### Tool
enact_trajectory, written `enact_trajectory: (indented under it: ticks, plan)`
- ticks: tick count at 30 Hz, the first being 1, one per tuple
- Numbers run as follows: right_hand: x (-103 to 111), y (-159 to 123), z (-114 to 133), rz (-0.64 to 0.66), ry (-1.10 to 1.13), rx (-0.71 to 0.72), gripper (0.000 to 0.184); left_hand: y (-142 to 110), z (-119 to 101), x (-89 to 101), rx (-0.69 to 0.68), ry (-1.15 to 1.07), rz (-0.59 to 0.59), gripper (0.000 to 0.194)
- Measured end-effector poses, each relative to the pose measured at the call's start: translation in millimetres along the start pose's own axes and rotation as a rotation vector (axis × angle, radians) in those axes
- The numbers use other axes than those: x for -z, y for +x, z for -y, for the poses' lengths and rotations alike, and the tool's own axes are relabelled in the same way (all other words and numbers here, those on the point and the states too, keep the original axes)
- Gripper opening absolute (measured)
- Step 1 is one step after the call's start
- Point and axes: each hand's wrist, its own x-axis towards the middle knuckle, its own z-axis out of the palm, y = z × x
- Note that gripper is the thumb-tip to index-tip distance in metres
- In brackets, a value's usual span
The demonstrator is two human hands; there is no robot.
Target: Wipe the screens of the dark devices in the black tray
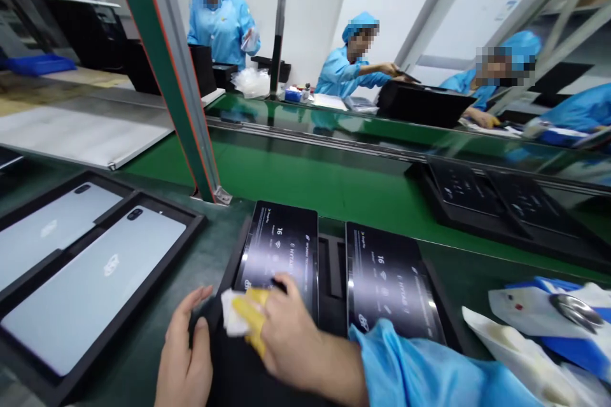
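Observation:
My right hand (pixel 289 334), with yellow covers on its fingers, is closed around a folded white wipe (pixel 233 313). It is over the lower left part of a tablet (pixel 281 235) whose dark front carries white print. A second such tablet (pixel 382 273) lies to the right in the same black tray (pixel 331 267). Beside the tray's left edge, my left hand (pixel 184 353) is held with thumb and fingers apart and nothing in it. My right forearm and hand hide the lower part of the tray.
At left, another black tray (pixel 191 219) holds two pale-backed tablets (pixel 100 267). A tray with dark tablets (pixel 468 191) sits on the green conveyor (pixel 296 168). A metal post (pixel 167 70) rises ahead. Blue-and-white packets (pixel 548 315) lie at right. Several co-workers in blue work opposite.

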Motion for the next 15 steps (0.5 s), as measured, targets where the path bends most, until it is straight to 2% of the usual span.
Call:
enact_trajectory:
  ticks: [2,3,7,8,9,13,15]
  plan:
    - [-1.4,-6.5,8.4,0.016,0.058,0.087,0.057,-0.7,-0.7,0.7,0.001,-0.026,-0.001,0.039]
    - [3.5,-1.0,4.4,0.011,0.057,0.062,0.055,-1.2,-1.0,1.6,0.008,-0.035,-0.003,0.039]
    - [30.6,44.6,-32.2,-0.078,-0.082,-0.308,0.047,-3.6,-1.3,6.2,0.038,-0.056,-0.039,0.041]
    - [32.3,50.3,-36.6,-0.085,-0.106,-0.352,0.046,-4.2,-1.0,6.5,0.046,-0.059,-0.043,0.042]
    - [30.7,50.6,-36.8,-0.075,-0.114,-0.334,0.045,-4.8,-0.7,6.1,0.053,-0.064,-0.043,0.043]
    - [4.4,17.6,-14.6,0.009,-0.028,0.076,0.045,-6.5,-2.3,-2.8,0.028,-0.112,-0.078,0.043]
    - [-1.9,10.7,-13.3,0.021,0.033,0.167,0.053,-6.9,-3.6,-9.3,-0.015,-0.117,-0.109,0.04]
